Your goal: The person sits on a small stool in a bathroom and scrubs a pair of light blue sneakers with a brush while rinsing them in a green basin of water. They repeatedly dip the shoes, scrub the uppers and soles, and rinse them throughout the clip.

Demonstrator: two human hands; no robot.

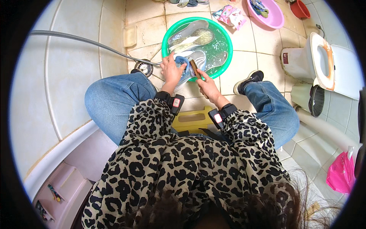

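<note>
A green plastic basin point(230, 54) with water and suds stands on the tiled floor before me. My left hand point(172, 70) grips a light blue and white shoe point(183, 59) at its opening, over the near rim of the basin. In my right hand point(208, 87) is a brush with a wooden handle point(195, 68), its head against the side of the shoe; the bristles are mostly hidden. A patterned shoe point(200, 37) lies in the water behind, beside a grey insole point(188, 28). Another pale insole point(219, 60) is at the basin's right side.
A grey hose point(94, 43) runs from the left wall past a floor drain point(143, 68) to the basin. Beyond are a pink cloth point(230, 16), a pink basin point(278, 17) with clothes and a red bucket point(300, 9). A toilet point(297, 61) stands at right, a yellow plastic stool point(190, 126) below me.
</note>
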